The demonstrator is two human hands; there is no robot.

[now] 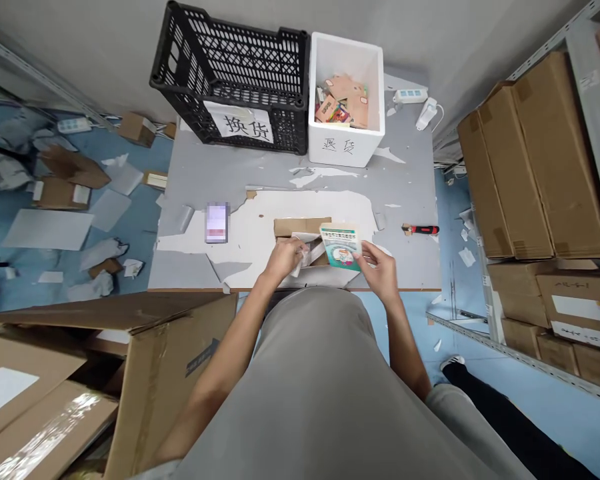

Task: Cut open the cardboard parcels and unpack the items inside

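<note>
My right hand (379, 268) grips the right edge of a green and white printed booklet (341, 248), tilted over the table's front part. My left hand (285, 259) is closed on a crumpled piece of whitish wrapping (304, 257); whether it is paper or plastic I cannot tell. Beneath both hands lies an opened small cardboard box (300, 225), its back flap raised. The booklet and my left hand hide much of the box's inside.
A black plastic crate (260, 87) and a white foam box (347, 148) with cards stand at the back. A phone (217, 223) lies left, a red-black box cutter (423, 229) right. A large carton (175, 373) stands front left. Shelved cartons (555, 160) and a person's leg (510, 407) are right.
</note>
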